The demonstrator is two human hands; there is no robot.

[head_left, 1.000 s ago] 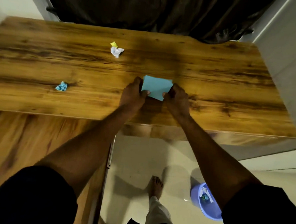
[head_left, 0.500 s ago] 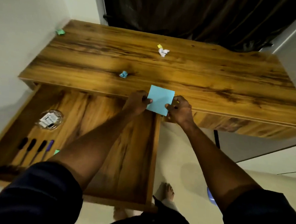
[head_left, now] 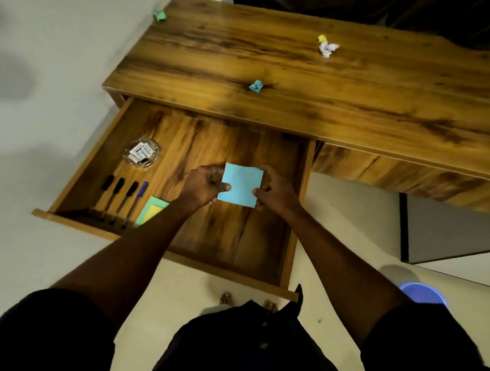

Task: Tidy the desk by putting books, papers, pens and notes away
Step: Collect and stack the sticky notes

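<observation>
A light blue square note pad point(head_left: 241, 184) hangs over the middle of the open wooden drawer point(head_left: 299, 205). My left hand point(head_left: 203, 185) pinches its left edge and my right hand point(head_left: 275, 188) pinches its right edge. Inside the drawer, at the left, lie several pens point(head_left: 124, 198) side by side, with a green and yellow note stack point(head_left: 151, 209) beside them. On the desk top point(head_left: 356, 100) sit crumpled paper balls: a blue one point(head_left: 256, 86), a white and yellow one point(head_left: 327, 46) and a green one point(head_left: 159, 15) at the far left corner.
A small glass dish point(head_left: 142, 152) with white items stands at the drawer's back left. A white wall runs along the left. A blue plastic bin point(head_left: 425, 292) stands on the floor at the right, below the desk. My feet show under the drawer front.
Both hands carried the blue note pad from the desk top, past its front edge, leftward and down over the open drawer. The view swung left, bringing the drawer into sight.
</observation>
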